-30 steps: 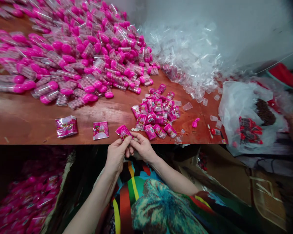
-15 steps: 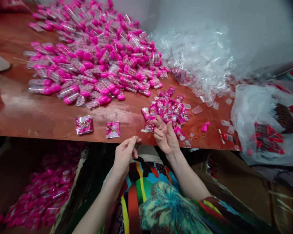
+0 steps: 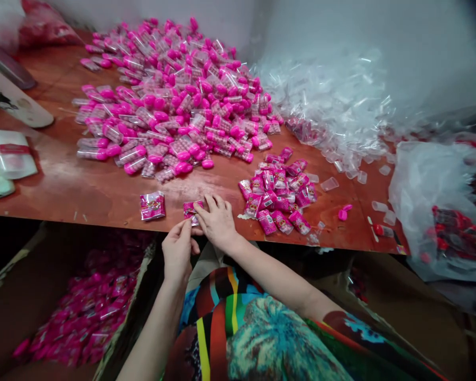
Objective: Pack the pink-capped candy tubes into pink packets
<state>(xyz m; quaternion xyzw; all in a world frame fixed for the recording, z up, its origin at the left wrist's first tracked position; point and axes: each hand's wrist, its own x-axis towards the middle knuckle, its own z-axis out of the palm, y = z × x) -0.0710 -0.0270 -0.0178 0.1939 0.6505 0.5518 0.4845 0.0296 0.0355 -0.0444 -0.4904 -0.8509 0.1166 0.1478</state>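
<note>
A flat pink printed packet [image 3: 190, 208] lies near the table's front edge, partly covered by fingers. My right hand [image 3: 219, 219] rests over its right side, fingers spread and touching it. Just below, my left hand [image 3: 181, 246] has thumb and forefinger pinched together at the packet's lower edge; whatever is between them is too small to make out. To the left lies a small stack of similar packets [image 3: 152, 206]. On the right is a heap of filled pink packets [image 3: 280, 193].
Pink-capped tubes [image 3: 174, 106] form a big pile at the back. Clear plastic tubes [image 3: 333, 111] lie behind right. A white bag [image 3: 416, 185] stands at the right edge, with a phone-like object [image 3: 16, 100] at left. Below left, a box holds pink packets [image 3: 83, 301].
My right hand has moved left from the packet heap onto the flat packet. My left hand has come to its lower edge. The camera view has shifted slightly.
</note>
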